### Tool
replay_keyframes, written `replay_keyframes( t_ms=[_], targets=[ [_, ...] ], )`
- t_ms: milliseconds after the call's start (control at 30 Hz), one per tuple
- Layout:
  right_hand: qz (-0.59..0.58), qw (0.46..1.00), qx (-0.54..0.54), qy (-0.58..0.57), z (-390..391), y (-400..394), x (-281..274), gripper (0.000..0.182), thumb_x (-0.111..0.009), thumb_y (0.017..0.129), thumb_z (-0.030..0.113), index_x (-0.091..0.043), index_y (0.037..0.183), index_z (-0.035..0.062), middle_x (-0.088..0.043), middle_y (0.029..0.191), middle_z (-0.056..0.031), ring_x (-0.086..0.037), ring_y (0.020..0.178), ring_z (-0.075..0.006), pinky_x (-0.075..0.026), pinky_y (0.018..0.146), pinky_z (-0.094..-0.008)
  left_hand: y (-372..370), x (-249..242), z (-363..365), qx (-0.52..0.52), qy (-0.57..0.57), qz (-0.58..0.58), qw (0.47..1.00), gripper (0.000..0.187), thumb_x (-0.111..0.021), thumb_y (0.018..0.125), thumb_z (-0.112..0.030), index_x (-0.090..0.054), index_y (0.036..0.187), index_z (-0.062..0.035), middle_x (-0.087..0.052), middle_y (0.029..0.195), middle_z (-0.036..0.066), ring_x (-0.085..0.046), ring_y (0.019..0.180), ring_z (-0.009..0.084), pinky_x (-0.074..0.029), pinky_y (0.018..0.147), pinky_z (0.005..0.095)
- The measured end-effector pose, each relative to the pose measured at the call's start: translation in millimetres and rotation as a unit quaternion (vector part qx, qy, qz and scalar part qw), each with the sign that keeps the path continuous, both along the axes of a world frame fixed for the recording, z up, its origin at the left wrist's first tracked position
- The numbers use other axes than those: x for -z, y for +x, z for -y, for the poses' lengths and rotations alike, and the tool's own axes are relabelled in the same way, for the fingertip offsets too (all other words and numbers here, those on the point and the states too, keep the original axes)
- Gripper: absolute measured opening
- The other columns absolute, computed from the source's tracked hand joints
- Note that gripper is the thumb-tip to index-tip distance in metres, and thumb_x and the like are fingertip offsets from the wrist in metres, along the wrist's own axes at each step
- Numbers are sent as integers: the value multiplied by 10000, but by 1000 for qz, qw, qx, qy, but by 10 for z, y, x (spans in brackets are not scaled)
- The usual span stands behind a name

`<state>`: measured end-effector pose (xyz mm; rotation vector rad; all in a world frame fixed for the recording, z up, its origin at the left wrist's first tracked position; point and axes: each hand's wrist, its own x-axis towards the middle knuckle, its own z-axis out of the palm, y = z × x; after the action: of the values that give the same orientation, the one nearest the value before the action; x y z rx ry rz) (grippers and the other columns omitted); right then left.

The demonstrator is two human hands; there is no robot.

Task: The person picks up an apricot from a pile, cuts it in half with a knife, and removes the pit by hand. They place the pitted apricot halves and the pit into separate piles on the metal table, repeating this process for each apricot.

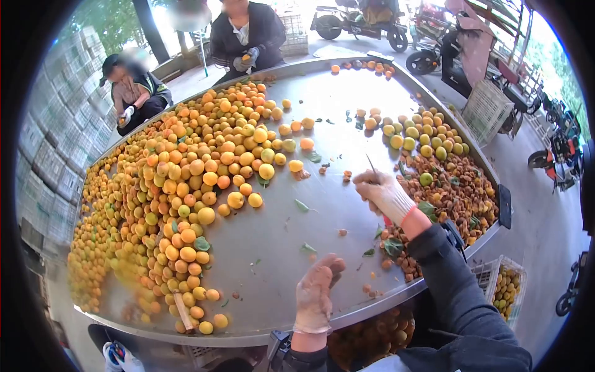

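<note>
My right hand (383, 193), in a pale glove with a red cuff edge, is closed over the right half of the metal table; a thin dark pointed thing sticks up from its fingers. Beside it lies a heap of brown, shrivelled fruit pieces (455, 195) mixed with leaves. My left hand (317, 291), in a stained pale glove, is held above the table's near edge with its fingers apart from the thumb and nothing visible in it. A large pile of orange and yellow fruit (198, 164) covers the table's left side.
Greenish-yellow fruit (434, 133) lies at the back right. Two people (248, 37) are beyond the table's far left edge, and gloved hands (121, 358) show at the bottom left. A crate of fruit (507, 288) stands at the right. Scooters (362, 22) are parked behind.
</note>
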<state>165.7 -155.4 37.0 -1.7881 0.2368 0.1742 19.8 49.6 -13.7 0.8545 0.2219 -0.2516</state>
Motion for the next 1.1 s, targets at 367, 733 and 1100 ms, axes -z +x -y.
replay_keyframes(
  t_ms=[367,733,1100],
  targets=[
    [209,858,-115,-455,-1189,1535,902,377,-595,830,244,-615,1139,30,-666,973,-235,-647,883,-392,-519,768,-403,135,10,-315,-107,-119,-49,986,321,-612,925,-222,-611,1163,-8,-662,1063,153,-628,1015,272,-504,926,407],
    [154,846,-485,-161,-874,-294,-189,436,-757,734,244,-623,1096,41,-666,904,-136,-640,801,-269,-511,745,-345,208,-169,-250,-161,20,-68,984,219,-597,921,-150,-607,1083,-3,-651,954,73,-608,753,147,-513,666,273],
    [-141,922,93,347,-16,-765,100,291,-543,907,137,-559,1186,56,-483,603,29,-353,423,-60,-267,380,-207,65,-118,-265,-79,-165,63,981,379,-632,883,-15,-527,1248,-20,-603,1165,164,-630,1048,282,-556,902,384]
  ],
)
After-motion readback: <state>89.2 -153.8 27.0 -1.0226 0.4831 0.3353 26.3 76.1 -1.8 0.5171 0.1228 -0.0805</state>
